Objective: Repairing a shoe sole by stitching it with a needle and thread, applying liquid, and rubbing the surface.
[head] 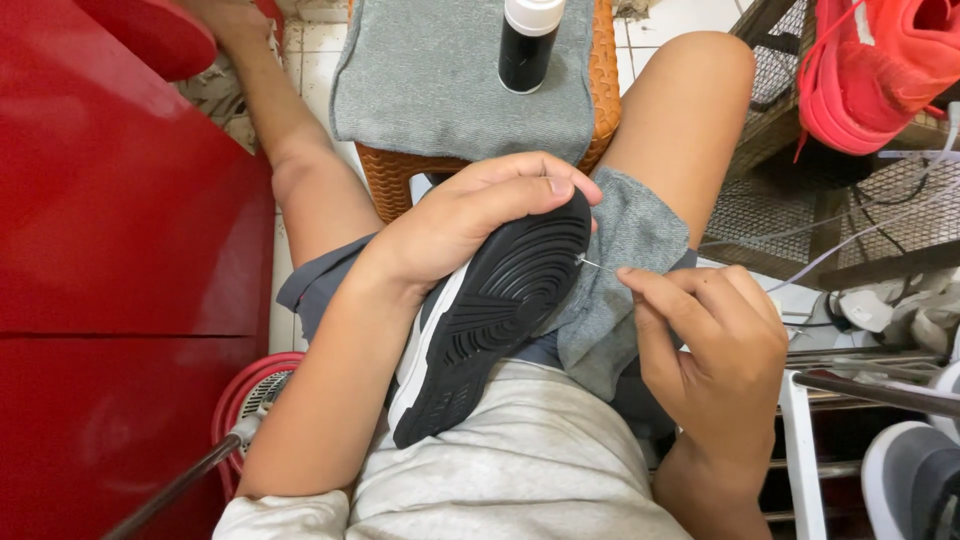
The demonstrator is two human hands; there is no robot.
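Left hand [465, 215] clamped over the toe of a sneaker [490, 310], black sole up, lying across the lap at centre with its heel toward 7 o'clock. Right hand [710, 335] at 4 o'clock has thumb and fingertips pinched together on a thin needle [596, 264], tip touching the sole edge at the toe, grey cloth [615, 290] under it. Black bottle with white cap [528, 40] stands on a grey-towelled wicker stool [605, 90] at 12 o'clock; red sneaker [880, 65] at 2 o'clock.
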